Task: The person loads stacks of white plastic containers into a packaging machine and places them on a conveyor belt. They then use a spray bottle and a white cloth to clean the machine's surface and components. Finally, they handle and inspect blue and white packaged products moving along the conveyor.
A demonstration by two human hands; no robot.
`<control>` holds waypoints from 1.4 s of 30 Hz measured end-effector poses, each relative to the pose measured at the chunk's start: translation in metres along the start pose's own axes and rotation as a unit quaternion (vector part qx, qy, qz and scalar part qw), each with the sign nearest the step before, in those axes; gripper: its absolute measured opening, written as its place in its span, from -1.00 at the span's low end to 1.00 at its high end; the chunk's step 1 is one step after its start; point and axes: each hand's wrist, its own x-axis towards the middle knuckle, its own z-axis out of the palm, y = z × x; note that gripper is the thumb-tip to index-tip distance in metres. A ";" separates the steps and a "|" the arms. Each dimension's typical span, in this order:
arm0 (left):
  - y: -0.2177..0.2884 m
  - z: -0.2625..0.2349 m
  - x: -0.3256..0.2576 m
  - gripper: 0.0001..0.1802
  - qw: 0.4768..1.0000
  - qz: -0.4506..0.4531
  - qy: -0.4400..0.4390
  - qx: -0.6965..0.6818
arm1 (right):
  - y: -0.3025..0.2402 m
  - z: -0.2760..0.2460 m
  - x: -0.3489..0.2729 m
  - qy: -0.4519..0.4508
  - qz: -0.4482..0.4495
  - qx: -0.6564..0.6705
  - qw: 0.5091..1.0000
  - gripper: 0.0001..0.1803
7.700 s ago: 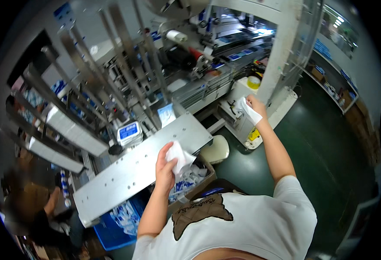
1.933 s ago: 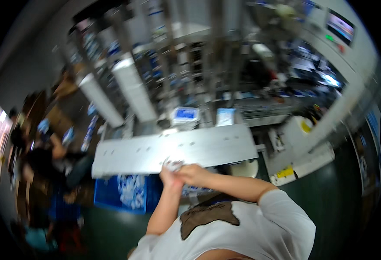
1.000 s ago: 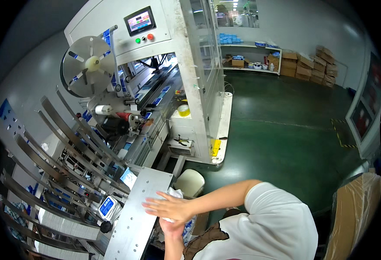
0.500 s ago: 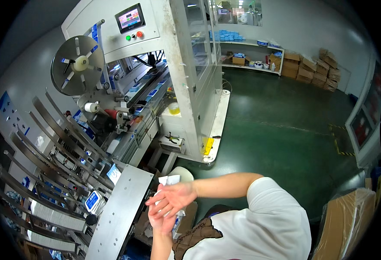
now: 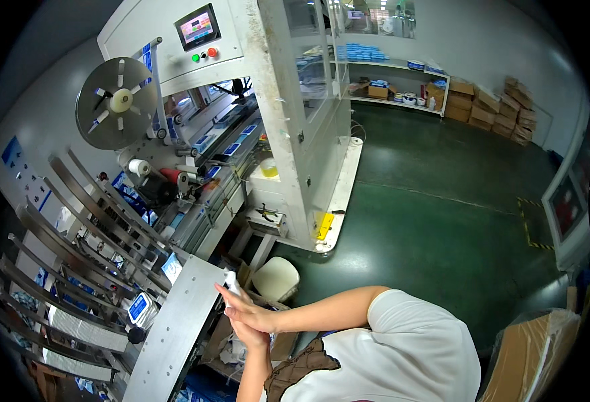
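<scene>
My right hand [image 5: 256, 316] lies over my left hand [image 5: 245, 333], palm side against it, its fingers stretched out together toward the upper left. Between them a crumpled white wipe [image 5: 232, 281] pokes up past the fingers, apparently gripped by the left hand. Most of the left hand's fingers are hidden behind the right. Both hands are beside the right edge of a bare metal plate [image 5: 174, 328], above a carton holding white scraps.
A cream bucket [image 5: 276, 278] stands just beyond my hands. To the left, curved metal rails [image 5: 74, 241] hold white stacks near a blue-and-white wipe pack [image 5: 141, 309]. The white machine [image 5: 295, 194] rises ahead. A plastic-wrapped carton [image 5: 536, 348] is at the right.
My hands have moved left toward the metal plate and pressed together; the right fingers were spread before. More of the bucket now shows. The view has shifted slightly.
</scene>
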 end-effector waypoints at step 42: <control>0.001 -0.109 -0.027 -0.73 0.969 -0.116 -0.140 0.169 | 0.010 0.001 0.010 -0.293 0.329 0.280 0.853 -0.01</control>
